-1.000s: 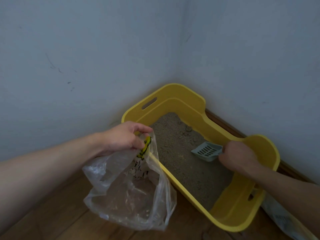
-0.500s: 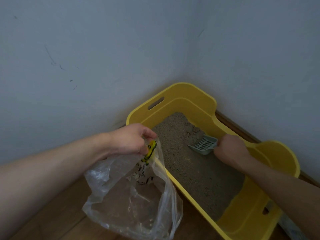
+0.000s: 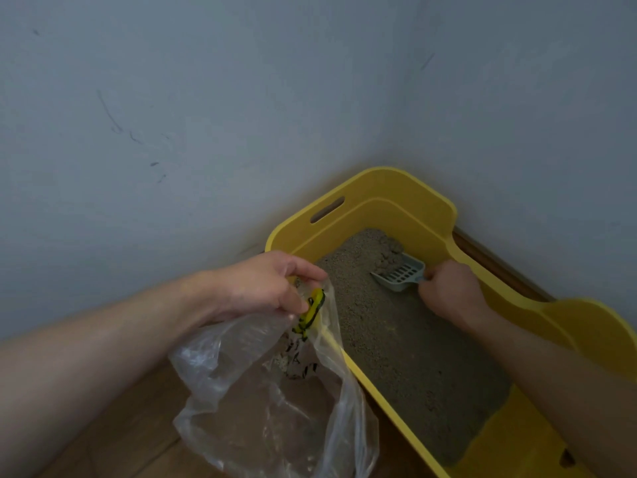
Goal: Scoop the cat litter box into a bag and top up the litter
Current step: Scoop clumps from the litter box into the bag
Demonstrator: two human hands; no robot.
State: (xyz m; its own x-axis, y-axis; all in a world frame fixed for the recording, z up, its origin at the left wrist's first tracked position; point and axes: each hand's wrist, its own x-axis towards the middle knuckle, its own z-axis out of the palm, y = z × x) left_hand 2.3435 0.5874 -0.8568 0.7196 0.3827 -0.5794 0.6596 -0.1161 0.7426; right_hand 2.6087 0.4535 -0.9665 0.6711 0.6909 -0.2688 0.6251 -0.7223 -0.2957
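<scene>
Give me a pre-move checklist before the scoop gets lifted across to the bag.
1. Right hand grip on the scoop handle: ok, fingers curled round it.
2. Clumps on the scoop: cannot tell, they sit at its front lip, maybe only partly on.
3. Loose litter sifted out: not ok, the scoop lies low in the litter, not yet lifted.
4. Left hand holds the bag: ok, it pinches the top edge.
5. Bag mouth open: cannot tell, the film hangs slack and see-through.
6. Bag close to the litter box: ok, it hangs against the near wall.
</scene>
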